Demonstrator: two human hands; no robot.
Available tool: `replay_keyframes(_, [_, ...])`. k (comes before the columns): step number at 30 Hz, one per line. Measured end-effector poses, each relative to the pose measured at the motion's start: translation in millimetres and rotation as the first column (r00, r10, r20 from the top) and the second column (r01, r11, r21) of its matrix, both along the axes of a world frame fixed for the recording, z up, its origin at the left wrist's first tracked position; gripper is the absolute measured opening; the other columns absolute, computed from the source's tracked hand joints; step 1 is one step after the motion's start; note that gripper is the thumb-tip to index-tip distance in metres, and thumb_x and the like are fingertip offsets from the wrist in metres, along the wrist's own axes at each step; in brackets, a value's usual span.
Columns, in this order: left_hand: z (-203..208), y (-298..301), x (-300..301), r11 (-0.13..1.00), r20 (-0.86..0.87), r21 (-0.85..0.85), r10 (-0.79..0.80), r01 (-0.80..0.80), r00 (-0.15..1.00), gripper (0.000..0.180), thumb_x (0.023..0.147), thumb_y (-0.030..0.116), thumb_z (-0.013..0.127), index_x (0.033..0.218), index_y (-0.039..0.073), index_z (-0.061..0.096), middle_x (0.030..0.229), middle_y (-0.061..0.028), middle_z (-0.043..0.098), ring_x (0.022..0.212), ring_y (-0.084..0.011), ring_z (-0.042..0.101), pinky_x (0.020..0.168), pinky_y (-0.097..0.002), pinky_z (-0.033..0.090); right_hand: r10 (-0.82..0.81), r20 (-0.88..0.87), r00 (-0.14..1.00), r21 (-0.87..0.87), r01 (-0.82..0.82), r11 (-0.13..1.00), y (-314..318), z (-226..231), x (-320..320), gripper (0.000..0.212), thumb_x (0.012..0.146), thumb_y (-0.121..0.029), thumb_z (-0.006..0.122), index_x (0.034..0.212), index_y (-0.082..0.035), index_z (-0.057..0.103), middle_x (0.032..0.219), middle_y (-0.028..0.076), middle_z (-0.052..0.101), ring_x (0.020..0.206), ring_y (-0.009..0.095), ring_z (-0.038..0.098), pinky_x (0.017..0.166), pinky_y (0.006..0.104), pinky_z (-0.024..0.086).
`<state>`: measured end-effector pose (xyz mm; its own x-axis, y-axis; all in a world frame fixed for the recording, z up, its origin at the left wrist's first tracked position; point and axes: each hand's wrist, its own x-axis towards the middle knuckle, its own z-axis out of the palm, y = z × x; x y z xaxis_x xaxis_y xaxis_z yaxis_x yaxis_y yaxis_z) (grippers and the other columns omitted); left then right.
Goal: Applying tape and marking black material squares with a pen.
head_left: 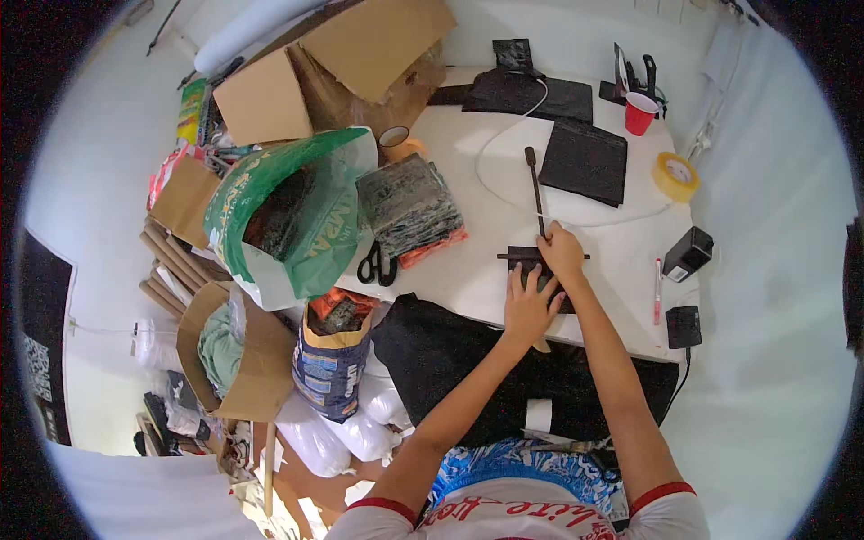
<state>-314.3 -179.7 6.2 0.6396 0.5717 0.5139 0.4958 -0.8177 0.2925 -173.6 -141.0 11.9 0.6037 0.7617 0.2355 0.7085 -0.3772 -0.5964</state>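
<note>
On the white table's near side, my left hand (531, 310) lies flat with its fingers apart on a small black sheet (517, 277). My right hand (564, 255) is closed beside it, over a thin dark crosswise rod (509, 256) lying across that sheet. A long dark stick (537, 189) with a thicker far end reaches from my right fingers toward the back; whether it joins the rod is hidden. Black cloth (441, 346) hangs over the near edge and under my forearms. A pale pointed piece (541, 346) shows below my left hand.
Left on the table are a green-and-white bag (346, 220), stacked dark packets (409, 207) and black scissors (378, 265). A white cable (481, 171) crosses near black sheets (585, 162). Rightward stand a red cup (640, 114), yellow tape (675, 176) and a black box (688, 254).
</note>
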Motion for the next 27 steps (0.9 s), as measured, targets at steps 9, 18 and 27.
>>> replay_keyframes(9, [-13.2,-15.4,19.0,0.998,0.086,-0.013,-0.053,0.054,0.995,0.042,0.080,0.038,0.058,0.120,0.025,0.055,0.127,-0.0115,0.044,0.121,-0.0404,0.032,0.103,-0.0550,0.023,0.154,-0.071,0.986,0.126,-0.144,0.981,-19.6,-10.8,48.2,0.031,0.073,-0.031,0.068,0.082,-0.001,0.061,0.084,0.020,0.062,0.080,0.038,0.058,0.074,0.0429,0.046])
replay_keyframes(18, [-23.4,-68.9,-116.9,0.685,0.111,-0.503,-0.554,0.527,0.825,0.036,0.079,0.003,0.057,0.114,0.010,0.056,0.129,-0.0114,0.043,0.123,-0.0325,0.035,0.102,-0.0407,0.032,0.549,-0.588,0.594,-0.094,-0.724,0.683,-258.5,43.7,-7.6,0.010,0.080,-0.014,0.062,0.081,-0.005,0.058,0.078,0.005,0.061,0.074,0.013,0.057,0.068,0.0279,0.045])
replay_keyframes(27, [-38.7,-112.7,-109.1,0.508,-0.086,-0.636,-0.794,0.580,0.601,0.056,0.074,-0.003,0.052,0.128,0.011,0.046,0.134,-0.0094,0.041,0.124,-0.0268,0.037,0.104,-0.0374,0.033,0.433,-0.106,0.895,-0.492,-0.426,0.760,-399.5,38.6,-44.6,0.050,0.055,-0.003,0.069,0.103,-0.002,0.054,0.112,0.015,0.049,0.102,0.031,0.051,0.083,0.0353,0.046])
